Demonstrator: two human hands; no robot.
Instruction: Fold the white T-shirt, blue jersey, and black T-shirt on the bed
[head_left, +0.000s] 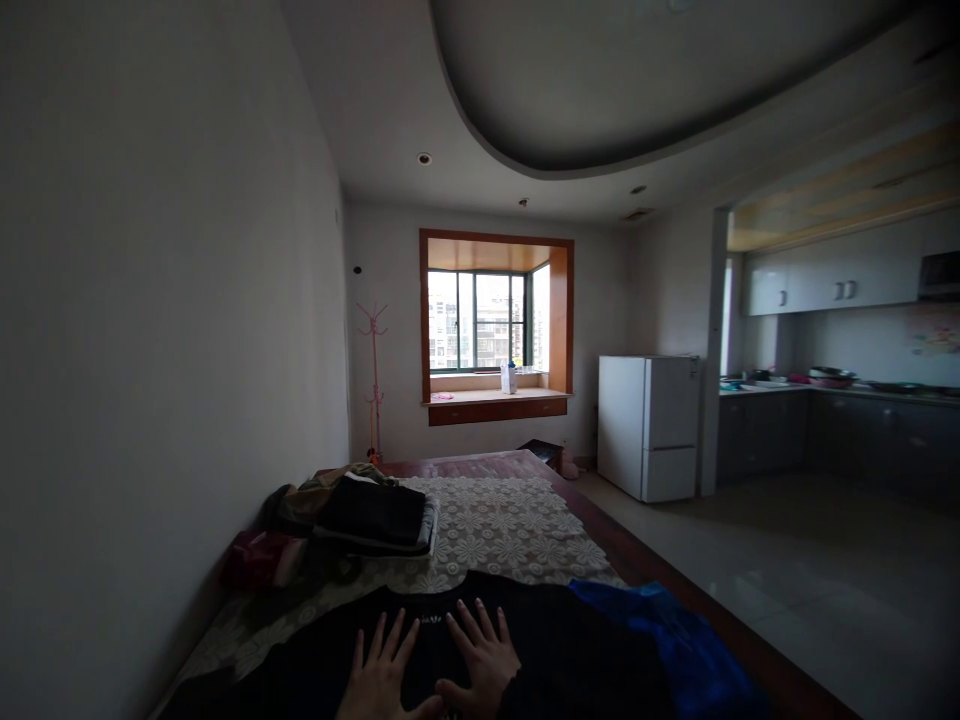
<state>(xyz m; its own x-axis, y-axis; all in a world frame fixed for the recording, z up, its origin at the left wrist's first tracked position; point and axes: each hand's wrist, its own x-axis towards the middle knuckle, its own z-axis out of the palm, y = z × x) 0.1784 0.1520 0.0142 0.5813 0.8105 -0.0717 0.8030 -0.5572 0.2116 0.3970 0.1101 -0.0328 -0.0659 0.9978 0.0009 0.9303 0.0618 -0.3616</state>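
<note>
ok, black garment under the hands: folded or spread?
Spread. The black garment lies flat across the bed, both hands pressed on it, fingers splayed.

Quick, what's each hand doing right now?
Left hand: open, flat on the black garment, holding nothing.
Right hand: open, flat on it too.

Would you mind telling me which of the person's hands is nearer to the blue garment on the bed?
Right. The right hand lies flat on the black garment, just left of the blue garment; the left hand rests further left, beyond the right.
</note>
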